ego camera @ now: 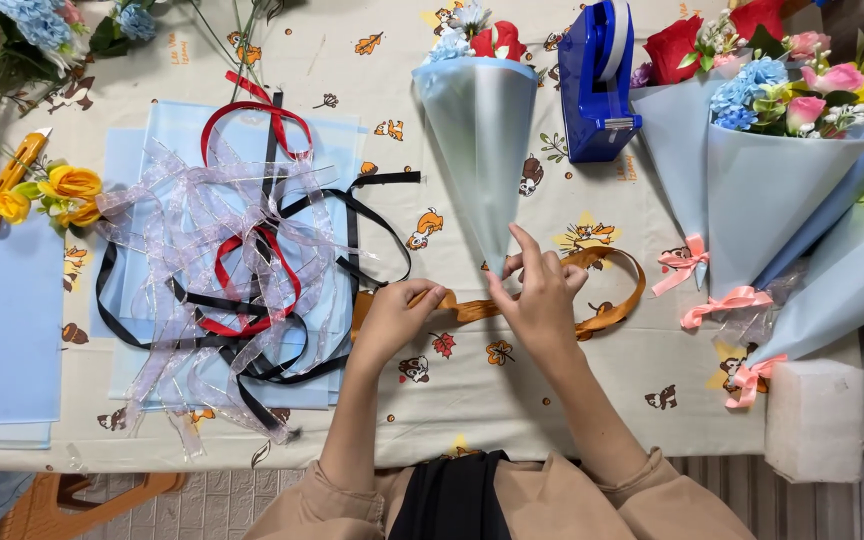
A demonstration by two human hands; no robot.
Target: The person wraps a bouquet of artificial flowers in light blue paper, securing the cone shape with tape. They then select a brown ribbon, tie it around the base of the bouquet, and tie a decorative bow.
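Head view: the left hand (397, 315) pinches the orange ribbon (607, 290) on the table (552, 385); the right hand (537, 295) grips it beside the blue bouquet cone's (480, 140) tip. The ribbon's long axis runs nine to three o'clock, looping at three o'clock of the right hand.

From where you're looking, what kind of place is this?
Probably a small florist's or craft worktable. Wrapped bouquets in pale blue paper lie to the right, loose ribbons are heaped on the table, and both hands work an orange ribbon at another bouquet's tip.
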